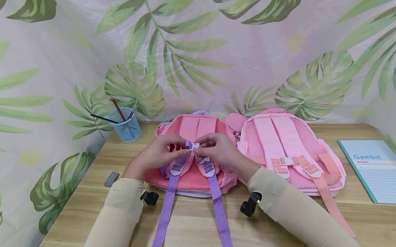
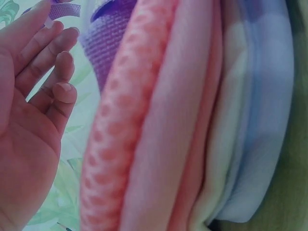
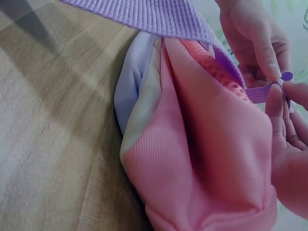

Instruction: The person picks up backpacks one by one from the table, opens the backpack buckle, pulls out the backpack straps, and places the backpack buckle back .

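A pink backpack (image 1: 191,184) with purple webbing lies with its straps facing up, and both hands meet over its middle. My left hand (image 1: 159,154) pinches a rolled end of the purple chest strap (image 1: 187,144) between thumb and fingers. From the other side, my right hand (image 1: 219,148) pinches the small white buckle (image 1: 195,146) beside that roll. Two long purple straps (image 1: 167,214) trail from the bag toward me. In the right wrist view, the thumbs and fingertips come together at the purple strap (image 3: 258,94), above the bag's pink side (image 3: 216,159).
A second pink backpack (image 1: 297,130) with orange webbing lies on the right. Beyond it is a Gambit notebook (image 1: 385,173). A blue mesh cup (image 1: 128,129) holding pencils stands at the back left, and a small grey block (image 1: 112,179) lies on the wooden table (image 1: 84,206).
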`<control>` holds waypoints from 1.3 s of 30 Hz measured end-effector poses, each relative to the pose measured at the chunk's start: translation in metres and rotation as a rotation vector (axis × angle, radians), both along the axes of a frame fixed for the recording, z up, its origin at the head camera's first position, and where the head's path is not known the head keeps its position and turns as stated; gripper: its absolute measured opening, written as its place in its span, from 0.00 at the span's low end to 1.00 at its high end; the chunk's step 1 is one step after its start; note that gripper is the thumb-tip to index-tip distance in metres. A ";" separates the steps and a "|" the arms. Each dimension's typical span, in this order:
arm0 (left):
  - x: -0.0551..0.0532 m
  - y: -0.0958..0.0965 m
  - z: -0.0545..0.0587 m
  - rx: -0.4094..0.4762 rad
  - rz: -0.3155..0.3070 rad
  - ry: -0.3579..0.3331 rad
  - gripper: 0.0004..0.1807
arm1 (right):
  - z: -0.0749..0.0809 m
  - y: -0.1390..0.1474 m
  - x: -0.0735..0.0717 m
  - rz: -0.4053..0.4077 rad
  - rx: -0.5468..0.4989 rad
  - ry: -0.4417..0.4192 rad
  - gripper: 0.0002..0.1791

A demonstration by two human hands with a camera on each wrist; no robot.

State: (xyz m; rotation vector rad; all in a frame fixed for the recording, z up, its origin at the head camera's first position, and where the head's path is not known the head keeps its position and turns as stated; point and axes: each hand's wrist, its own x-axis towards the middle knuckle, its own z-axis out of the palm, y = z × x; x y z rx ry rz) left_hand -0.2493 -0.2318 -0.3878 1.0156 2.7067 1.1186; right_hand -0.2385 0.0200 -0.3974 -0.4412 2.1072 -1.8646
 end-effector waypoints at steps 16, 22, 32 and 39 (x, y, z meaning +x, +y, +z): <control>-0.008 0.000 -0.014 -0.147 0.002 -0.144 0.10 | 0.000 0.008 -0.001 -0.024 -0.055 -0.069 0.17; -0.009 -0.001 -0.016 -0.177 -0.009 -0.122 0.09 | -0.002 0.008 -0.001 -0.022 -0.050 -0.086 0.17; -0.009 -0.003 -0.019 -0.250 -0.018 -0.085 0.08 | -0.004 0.007 0.000 -0.026 -0.151 -0.133 0.16; -0.008 -0.001 -0.018 -0.266 -0.010 -0.082 0.08 | 0.005 0.009 0.002 -0.037 -0.220 -0.168 0.14</control>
